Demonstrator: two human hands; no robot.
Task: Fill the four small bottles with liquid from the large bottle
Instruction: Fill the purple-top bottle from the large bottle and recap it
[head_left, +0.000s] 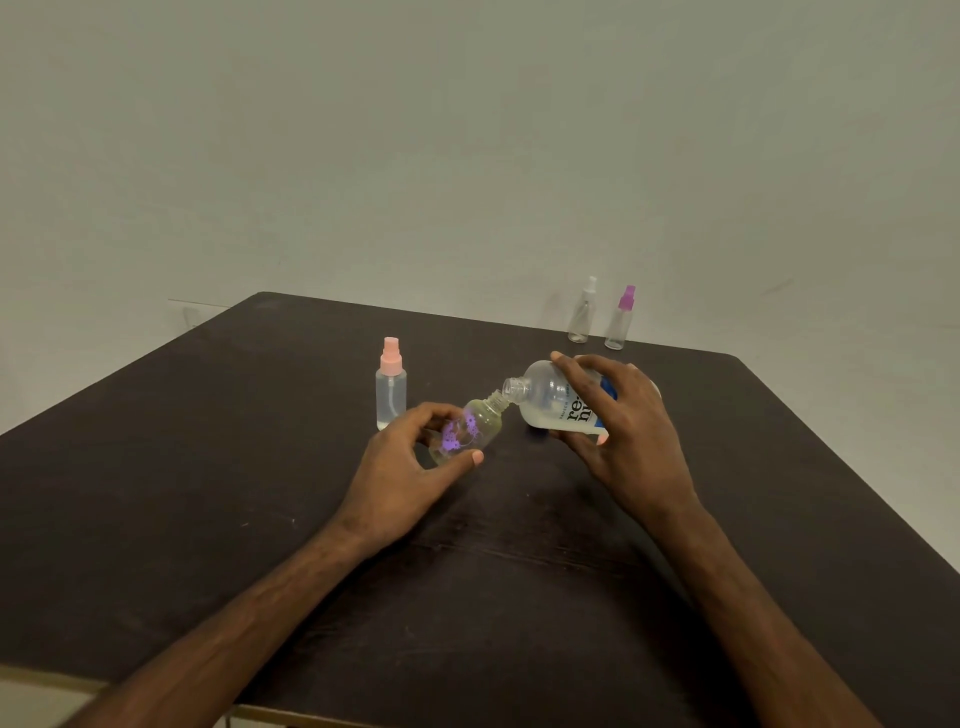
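Observation:
My left hand (410, 475) grips a small clear bottle with a purple flower print (470, 428), uncapped and tilted with its neck up to the right. My right hand (621, 431) holds the large clear bottle with a white and blue label (556, 397) tipped on its side, its open mouth just above the small bottle's neck. Pale liquid lies low in the large bottle. A small spray bottle with a pink cap (390, 387) stands upright left of my hands. Two more small spray bottles, one white-capped (583, 312) and one purple-capped (621, 318), stand at the far edge.
Everything sits on a dark table (260, 493) whose far edge meets a plain pale wall. The table's right edge runs diagonally past my right forearm, and its near edge is at the bottom of the view.

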